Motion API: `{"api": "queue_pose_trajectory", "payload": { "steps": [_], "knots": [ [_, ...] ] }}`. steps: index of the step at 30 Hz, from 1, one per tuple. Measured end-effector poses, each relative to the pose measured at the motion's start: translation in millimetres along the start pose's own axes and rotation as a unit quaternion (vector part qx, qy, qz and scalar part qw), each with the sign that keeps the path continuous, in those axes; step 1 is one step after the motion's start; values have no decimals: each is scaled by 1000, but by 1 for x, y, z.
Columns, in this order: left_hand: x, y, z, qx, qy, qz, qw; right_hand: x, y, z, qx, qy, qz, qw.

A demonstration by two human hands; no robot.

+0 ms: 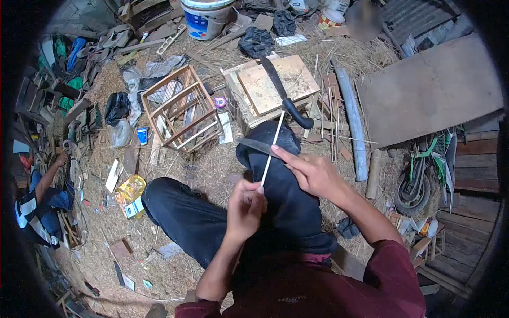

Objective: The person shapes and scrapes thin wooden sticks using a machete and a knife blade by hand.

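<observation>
My left hand [246,206] is closed around the lower end of a thin pale stick [271,151], which slants up over my raised knee. My right hand [312,172] grips a knife, its handle hidden in the palm. The knife blade [253,144] points left and crosses the stick, with my index finger stretched along to where they meet. Just beyond the knee, a machete [273,78] with a black curved handle lies on a wooden board [291,79] on top of a wooden block. The stick's far end comes close to the machete's handle.
A wooden frame [183,108] stands left of the block. Behind are a white bucket [205,21] and black plastic bags [256,42]. A grey pipe [351,122], a large panel [432,87] and a motorbike wheel [413,193] are on the right. Another person [45,199] sits at far left.
</observation>
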State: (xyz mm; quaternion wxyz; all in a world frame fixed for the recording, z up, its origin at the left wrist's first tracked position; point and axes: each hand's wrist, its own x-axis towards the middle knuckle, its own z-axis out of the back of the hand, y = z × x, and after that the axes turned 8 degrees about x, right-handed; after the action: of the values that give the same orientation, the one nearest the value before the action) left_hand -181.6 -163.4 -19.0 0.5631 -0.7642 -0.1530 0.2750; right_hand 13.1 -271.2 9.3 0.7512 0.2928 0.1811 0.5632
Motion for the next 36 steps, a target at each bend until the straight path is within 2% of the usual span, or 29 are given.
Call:
{"api": "queue_pose_trajectory", "payload": {
  "steps": [3,6,9,10,13,15,18,22,25,26,27,29,30,34,36],
  "knots": [
    [-17,-1,4,23,-15,8,1000,-1,2,-3,-7,-16,-15,1000],
    [-38,-4,11,-18,-13,60,998,-5,-5,-7,16,-34,-16,999],
    [-56,-4,14,-96,-9,95,991,-2,-9,-8,61,-116,-10,991],
    [-60,-3,18,-112,-10,98,989,-3,-8,-5,67,-103,-28,992],
    [-46,-11,19,-132,-32,108,985,-6,-6,-7,118,-131,19,984],
    [-9,-31,11,-101,-32,135,985,-11,-7,-6,80,-59,44,994],
    [35,-38,-6,-63,-41,107,991,-10,3,7,1,43,44,998],
    [50,-31,-20,10,-6,100,995,-7,0,0,6,52,20,998],
    [29,-17,-14,12,-16,90,996,-14,8,-9,12,30,3,999],
    [16,-11,-10,-13,24,58,998,-14,8,-9,27,23,-21,999],
    [6,-8,-7,-24,27,71,997,-16,6,-11,36,11,-15,999],
    [-12,-7,-2,-48,29,94,994,-20,4,-14,50,-10,2,999],
    [-17,-12,-1,-16,24,112,993,-23,11,-12,47,6,-6,999],
    [-37,1,9,-114,19,122,986,-27,31,-13,-2,34,-26,999],
    [-48,4,14,-111,7,117,987,-27,40,-17,13,30,-22,999]
  ]
}}
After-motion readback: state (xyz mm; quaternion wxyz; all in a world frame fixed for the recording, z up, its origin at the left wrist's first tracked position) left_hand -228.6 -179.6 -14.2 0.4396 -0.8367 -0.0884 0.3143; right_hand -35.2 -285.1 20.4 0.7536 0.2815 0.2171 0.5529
